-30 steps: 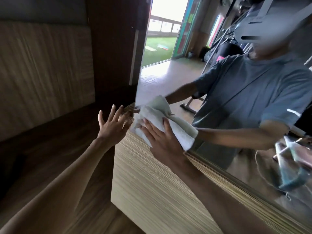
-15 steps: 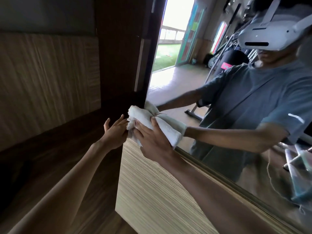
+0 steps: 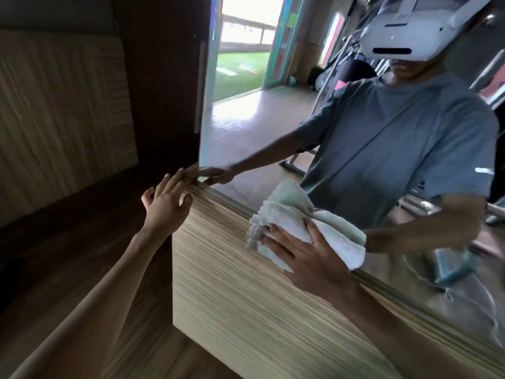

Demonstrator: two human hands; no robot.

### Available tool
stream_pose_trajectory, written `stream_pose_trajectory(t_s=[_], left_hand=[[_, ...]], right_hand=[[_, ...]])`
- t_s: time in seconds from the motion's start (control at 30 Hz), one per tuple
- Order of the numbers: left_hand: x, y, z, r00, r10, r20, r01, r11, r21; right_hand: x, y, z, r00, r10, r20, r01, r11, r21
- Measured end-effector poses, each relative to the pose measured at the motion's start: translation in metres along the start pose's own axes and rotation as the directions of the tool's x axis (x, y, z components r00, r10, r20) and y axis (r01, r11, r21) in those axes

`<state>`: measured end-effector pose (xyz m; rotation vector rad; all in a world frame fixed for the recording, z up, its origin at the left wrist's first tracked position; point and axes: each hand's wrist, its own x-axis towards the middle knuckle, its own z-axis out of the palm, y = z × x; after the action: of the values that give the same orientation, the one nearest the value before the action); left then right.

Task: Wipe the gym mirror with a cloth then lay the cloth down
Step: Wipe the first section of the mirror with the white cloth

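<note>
Cloth (image 3: 285, 212) pressed on mirror (image 3: 259, 127) bottom edge, right hand (image 3: 311, 263) grip flat; left hand (image 3: 164, 206) spread at corner

Reflected in the mirror (image 3: 246, 119) are a grey-blue short-sleeved T-shirt (image 3: 404, 160) with a small white mark (image 3: 484, 170) on one sleeve, a thin strap (image 3: 374, 138) crossing the chest on a slant, a white headset (image 3: 404, 36) with white straps, and two bare forearms (image 3: 109, 283).

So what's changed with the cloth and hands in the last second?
The right hand slid the cloth rightward along the mirror's lower edge, away from the left hand. It keeps pressing the cloth on the mirror; the left hand stays open at the mirror's bottom-left corner.
</note>
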<state>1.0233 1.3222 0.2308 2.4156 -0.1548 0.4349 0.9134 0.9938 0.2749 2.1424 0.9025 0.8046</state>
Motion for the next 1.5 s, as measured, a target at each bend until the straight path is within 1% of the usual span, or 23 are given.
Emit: stream_pose_trajectory(t_s=[0.2, 0.3, 0.37, 0.43, 0.5, 0.6, 0.67, 0.7, 0.77, 0.83, 0.9, 0.93, 1.0, 1.03, 1.07, 1.1, 1.13, 1.17, 1.23, 1.3, 1.37, 1.47, 1.5], left_hand=[[-0.038, 0.044, 0.043, 0.990, -0.104, -0.095, 0.088, 0.982, -0.164], [-0.059, 0.083, 0.069, 0.982, -0.161, -0.099, 0.132, 0.961, -0.244], [-0.075, 0.113, 0.088, 0.983, -0.162, -0.084, 0.133, 0.952, -0.275], [-0.093, 0.145, 0.106, 0.990, -0.129, -0.065, 0.104, 0.948, -0.302], [-0.108, 0.181, 0.122, 0.996, -0.076, -0.054, 0.054, 0.943, -0.328], [-0.129, 0.238, 0.143, 0.990, 0.109, -0.093, -0.131, 0.952, -0.275], [-0.141, 0.278, 0.156, 0.968, 0.228, -0.103, -0.247, 0.937, -0.248], [-0.147, 0.299, 0.160, 0.954, 0.281, -0.103, -0.298, 0.926, -0.234], [-0.160, 0.339, 0.167, 0.902, 0.417, -0.113, -0.432, 0.884, -0.178], [-0.174, 0.372, 0.174, 0.837, 0.535, -0.118, -0.546, 0.832, -0.098], [-0.189, 0.397, 0.183, 0.800, 0.592, -0.094, -0.598, 0.799, -0.058], [-0.195, 0.404, 0.186, 0.785, 0.615, -0.080, -0.619, 0.784, -0.050], [-0.207, 0.412, 0.191, 0.747, 0.664, -0.035, -0.665, 0.746, -0.039], [-0.212, 0.414, 0.193, 0.726, 0.688, 0.002, -0.687, 0.726, -0.033], [-0.216, 0.416, 0.196, 0.710, 0.702, 0.044, -0.702, 0.712, -0.022], [-0.221, 0.418, 0.199, 0.705, 0.705, 0.085, -0.707, 0.708, -0.010], [-0.226, 0.420, 0.201, 0.709, 0.696, 0.114, -0.700, 0.714, -0.006], [-0.231, 0.423, 0.202, 0.722, 0.677, 0.143, -0.682, 0.731, -0.023], [-0.242, 0.432, 0.204, 0.754, 0.634, 0.172, -0.628, 0.772, -0.095], [-0.254, 0.444, 0.207, 0.764, 0.623, 0.165, -0.599, 0.781, -0.175], [-0.269, 0.449, 0.214, 0.741, 0.643, 0.191, -0.601, 0.763, -0.236], [-0.297, 0.459, 0.224, 0.668, 0.690, 0.278, -0.616, 0.723, -0.314], [-0.306, 0.463, 0.227, 0.644, 0.696, 0.317, -0.601, 0.717, -0.354]], right_hand=[[-0.061, 0.012, -0.002, 0.999, 0.050, -0.005, -0.050, 0.998, -0.048], [-0.098, 0.020, -0.004, 0.998, 0.060, 0.003, -0.060, 0.995, -0.085], [-0.128, 0.027, -0.006, 0.997, 0.081, 0.007, -0.079, 0.990, -0.113], [-0.162, 0.036, -0.011, 0.990, 0.140, -0.010, -0.141, 0.985, -0.102], [-0.199, 0.046, -0.018, 0.967, 0.249, -0.052, -0.252, 0.965, -0.074], [-0.262, 0.060, -0.026, 0.885, 0.453, -0.103, -0.463, 0.879, -0.114], [-0.308, 0.066, -0.031, 0.764, 0.632, -0.133, -0.645, 0.749, -0.148], [-0.329, 0.070, -0.034, 0.678, 0.717, -0.162, -0.735, 0.664, -0.141], [-0.366, 0.076, -0.039, 0.478, 0.854, -0.207, -0.878, 0.472, -0.082], [-0.396, 0.084, -0.044, 0.302, 0.915, -0.268, -0.950, 0.311, -0.009], [-0.420, 0.095, -0.049, 0.097, 0.927, -0.363, -0.986, 0.139, 0.091], [-0.430, 0.101, -0.052, -0.024, 0.918, -0.396, -0.986, 0.045, 0.163], [-0.451, 0.118, -0.061, -0.312, 0.855, -0.413, -0.924, -0.172, 0.342], [-0.459, 0.127, -0.069, -0.457, 0.799, -0.390, -0.854, -0.271, 0.444], [-0.463, 0.137, -0.078, -0.594, 0.735, -0.328, -0.754, -0.365, 0.546], [-0.466, 0.147, -0.087, -0.695, 0.676, -0.243, -0.649, -0.445, 0.617], [-0.468, 0.153, -0.095, -0.754, 0.634, -0.173, -0.579, -0.515, 0.632], [-0.471, 0.156, -0.102, -0.775, 0.618, -0.132, -0.552, -0.559, 0.618], [-0.480, 0.152, -0.115, -0.752, 0.649, -0.117, -0.574, -0.556, 0.601], [-0.485, 0.136, -0.130, -0.762, 0.646, -0.050, -0.531, -0.578, 0.620], [-0.486, 0.106, -0.142, -0.739, 0.668, 0.084, -0.504, -0.631, 0.589], [-0.489, 0.057, -0.161, -0.628, 0.756, 0.181, -0.579, -0.610, 0.541], [-0.492, 0.042, -0.167, -0.606, 0.762, 0.229, -0.588, -0.623, 0.516]])
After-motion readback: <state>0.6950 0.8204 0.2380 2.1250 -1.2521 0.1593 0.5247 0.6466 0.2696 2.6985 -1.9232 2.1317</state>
